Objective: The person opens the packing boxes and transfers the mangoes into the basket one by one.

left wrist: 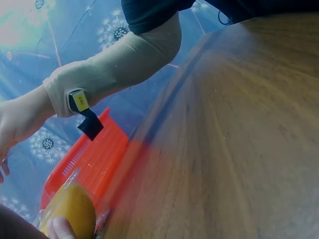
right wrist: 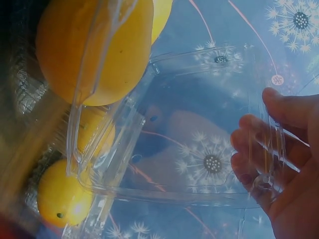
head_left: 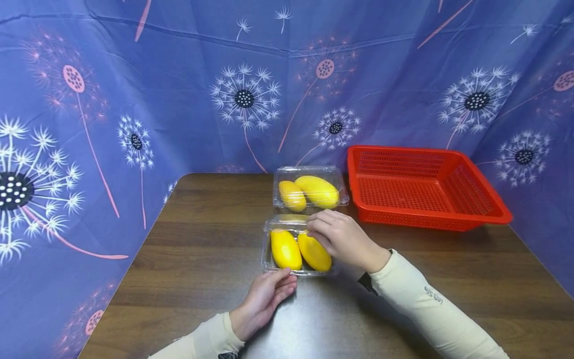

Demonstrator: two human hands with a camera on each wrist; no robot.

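Observation:
A clear plastic clamshell box (head_left: 266, 259) holds two yellow mangoes, a left mango (head_left: 286, 249) and a right mango (head_left: 315, 252). Its transparent lid (right wrist: 184, 194) stands raised in the right wrist view. My right hand (head_left: 343, 238) pinches the lid's edge between thumb and fingers. At the front rim is my left hand (head_left: 264, 299), its thumb touching the box and its other fingers loosely extended below. In the left wrist view, a fingertip (left wrist: 62, 228) shows in front of a mango (left wrist: 77, 206); most of that hand is out of frame.
Directly behind stands another clear box (head_left: 332, 174) with two mangoes, its lid down. To its right sits a red perforated plastic basket (head_left: 430, 217). The wooden table (head_left: 193, 259) meets a blue dandelion-patterned cloth (head_left: 179, 89) at the back and sides.

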